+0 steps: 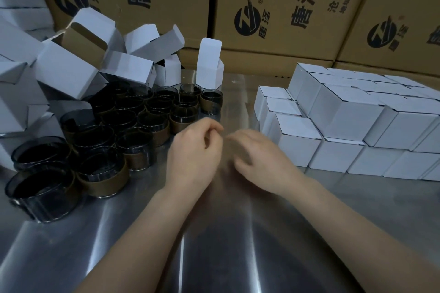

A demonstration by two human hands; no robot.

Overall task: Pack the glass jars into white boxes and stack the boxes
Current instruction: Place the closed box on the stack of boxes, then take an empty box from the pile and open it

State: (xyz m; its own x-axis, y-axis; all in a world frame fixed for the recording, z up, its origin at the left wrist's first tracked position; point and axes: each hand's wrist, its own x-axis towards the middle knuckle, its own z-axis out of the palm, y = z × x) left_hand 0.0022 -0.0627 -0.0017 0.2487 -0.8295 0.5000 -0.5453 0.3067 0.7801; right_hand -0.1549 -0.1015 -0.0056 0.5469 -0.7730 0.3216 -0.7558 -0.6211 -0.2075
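At mid-frame, both hands hover empty between the unpacked jars and the finished stack.

The left hand (194, 150) has its fingers curled in with nothing visible inside. The right hand (259, 152), blurred by motion, looks loosely relaxed and also holds nothing. Left of centre, the glass jars (133, 121), dark with brown bands, stand crowded together on the steel surface (214, 245), none of them boxed yet. In the upper left lies a loose heap of open white boxes (71, 66), and one upright box (209, 64) stands with its flap raised just behind the jars. On the right, closed white boxes (357, 121) are stacked in tidy layers in front of brown cartons (273, 7). I judge the job well under way, with many jars still left to pack and stack.
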